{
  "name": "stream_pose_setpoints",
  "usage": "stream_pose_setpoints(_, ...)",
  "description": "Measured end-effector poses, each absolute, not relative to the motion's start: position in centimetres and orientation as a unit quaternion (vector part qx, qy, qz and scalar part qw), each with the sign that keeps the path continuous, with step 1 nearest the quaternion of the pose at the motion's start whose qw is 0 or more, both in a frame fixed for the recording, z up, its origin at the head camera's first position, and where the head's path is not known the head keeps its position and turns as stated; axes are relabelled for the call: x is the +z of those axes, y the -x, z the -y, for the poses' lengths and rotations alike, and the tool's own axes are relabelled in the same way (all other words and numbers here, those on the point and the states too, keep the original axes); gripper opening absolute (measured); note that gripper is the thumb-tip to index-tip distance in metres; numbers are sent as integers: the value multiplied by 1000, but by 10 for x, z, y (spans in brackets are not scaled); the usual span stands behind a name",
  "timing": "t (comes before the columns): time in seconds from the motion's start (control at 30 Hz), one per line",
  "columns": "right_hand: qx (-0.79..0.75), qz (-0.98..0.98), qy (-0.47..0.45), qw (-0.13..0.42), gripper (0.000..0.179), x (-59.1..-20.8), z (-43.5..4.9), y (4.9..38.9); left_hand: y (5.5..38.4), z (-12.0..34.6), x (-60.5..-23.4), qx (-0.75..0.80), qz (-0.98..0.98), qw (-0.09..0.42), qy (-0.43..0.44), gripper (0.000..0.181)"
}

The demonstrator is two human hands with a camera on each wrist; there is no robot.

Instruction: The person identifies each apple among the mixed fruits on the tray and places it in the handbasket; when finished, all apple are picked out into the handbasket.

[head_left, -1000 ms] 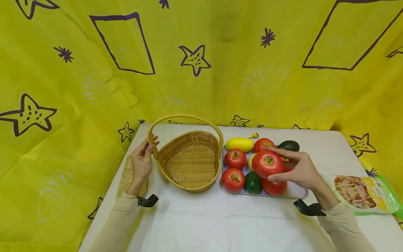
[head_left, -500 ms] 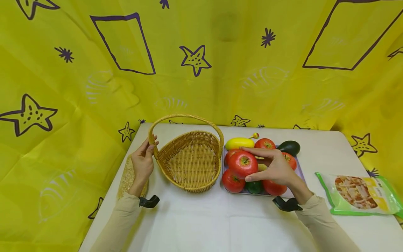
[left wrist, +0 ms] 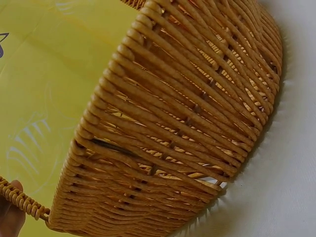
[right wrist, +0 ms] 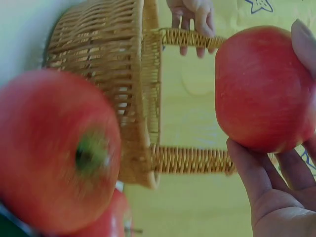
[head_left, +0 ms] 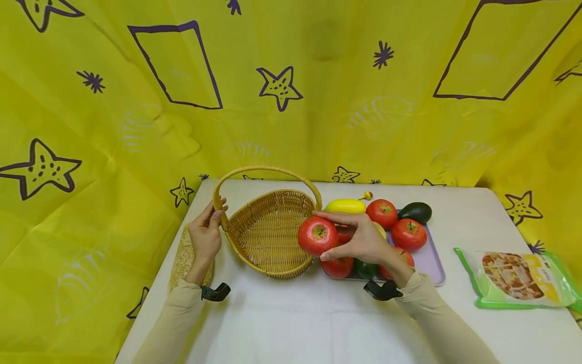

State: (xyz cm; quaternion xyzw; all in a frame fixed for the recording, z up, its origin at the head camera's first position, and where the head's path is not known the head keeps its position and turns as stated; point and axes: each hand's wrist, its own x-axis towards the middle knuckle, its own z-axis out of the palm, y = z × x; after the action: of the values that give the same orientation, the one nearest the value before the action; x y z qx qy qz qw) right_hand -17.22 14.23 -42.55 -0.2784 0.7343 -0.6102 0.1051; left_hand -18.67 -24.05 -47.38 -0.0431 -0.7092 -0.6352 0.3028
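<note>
My right hand pinches a red apple between thumb and fingers, above the right rim of a wicker basket. In the right wrist view the held apple is beside the basket's handle. The left hand grips the left side of that handle, its thumb in front. Only a bit of the left hand shows in the left wrist view, at the handle's base. Bare woven bottom is visible inside the basket. Right of it, a lilac tray bears several more apples, partly hidden by my right hand.
Also on or by the tray are a yellow oval fruit, a dark green avocado and a lollipop. A green-edged food packet lies at the right. A tan, grainy item sits beneath the left forearm.
My right hand has carried the apple leftward from over the tray to the basket's right rim. The left hand keeps its grip on the handle, and the basket has stayed put.
</note>
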Motion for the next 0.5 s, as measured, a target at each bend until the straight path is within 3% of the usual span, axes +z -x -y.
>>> stream_pose_setpoints(0.5, -616, -717, 299, 134, 83, -426, -92, 183, 186, 240, -475, -635, 711, 301, 38, 37)
